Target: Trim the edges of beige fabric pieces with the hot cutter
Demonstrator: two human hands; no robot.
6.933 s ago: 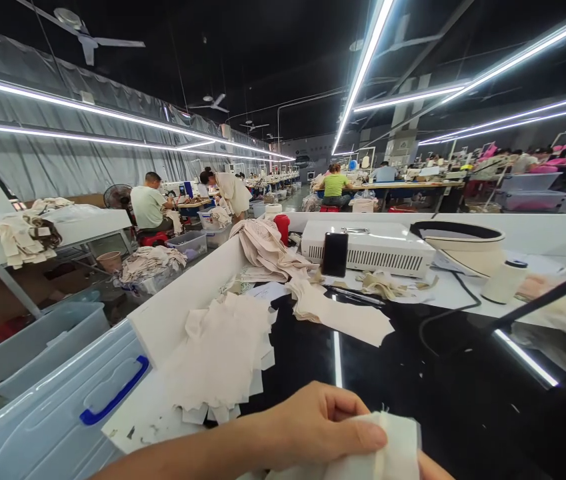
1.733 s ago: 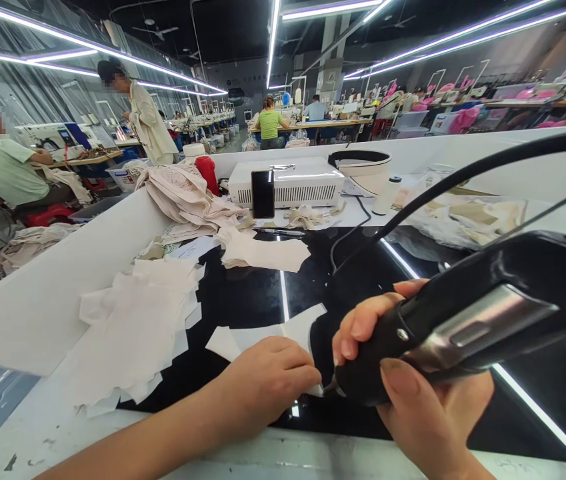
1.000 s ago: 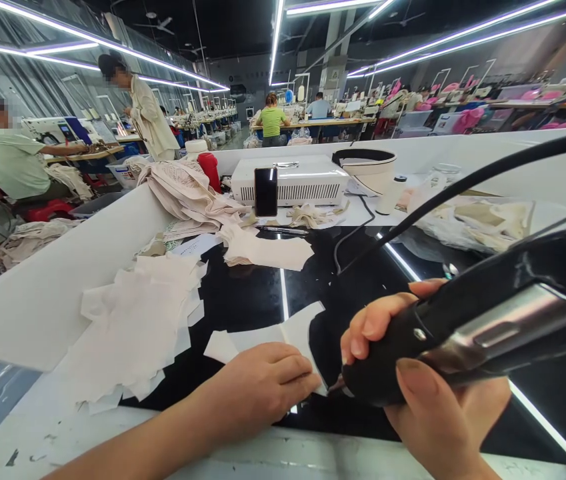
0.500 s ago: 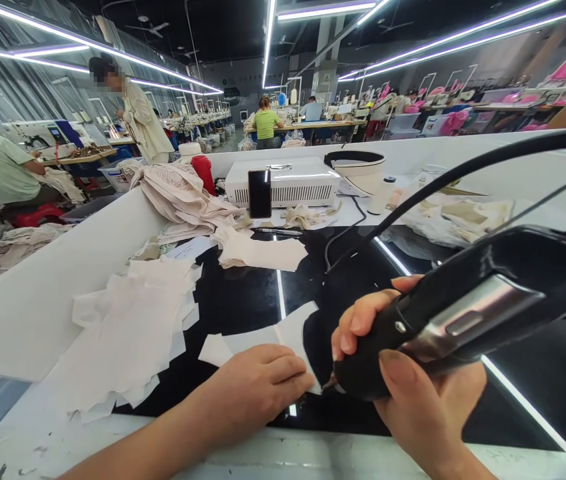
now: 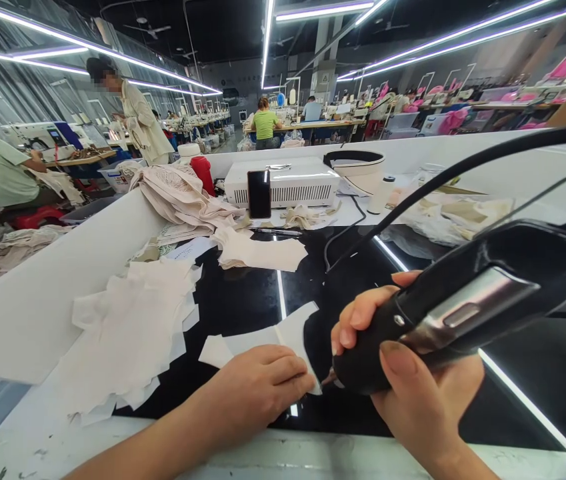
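Note:
My left hand point(image 5: 257, 390) lies flat, fingers together, pressing a white cut fabric piece point(image 5: 283, 330) onto the glossy black tabletop point(image 5: 243, 300). My right hand point(image 5: 413, 393) grips a black and silver corded hand tool point(image 5: 463, 303). The tool's thin tip touches the fabric's right edge, just beside my left fingertips. A thick black cable point(image 5: 463, 173) runs from the tool up to the right.
A heap of white cut pieces point(image 5: 133, 327) lies left, another stack point(image 5: 260, 253) behind. Farther back stand a white box unit point(image 5: 287, 183), a black phone point(image 5: 259, 193), a red bottle point(image 5: 204, 173), beige garments point(image 5: 177, 193) and a white rim wall point(image 5: 53, 293). Other people work at distant tables.
Nearly seven seconds ago my left hand held fabric near my body with no tool in sight. Over the last second the tool tip crept slightly along the fabric edge; my left hand stayed pressing.

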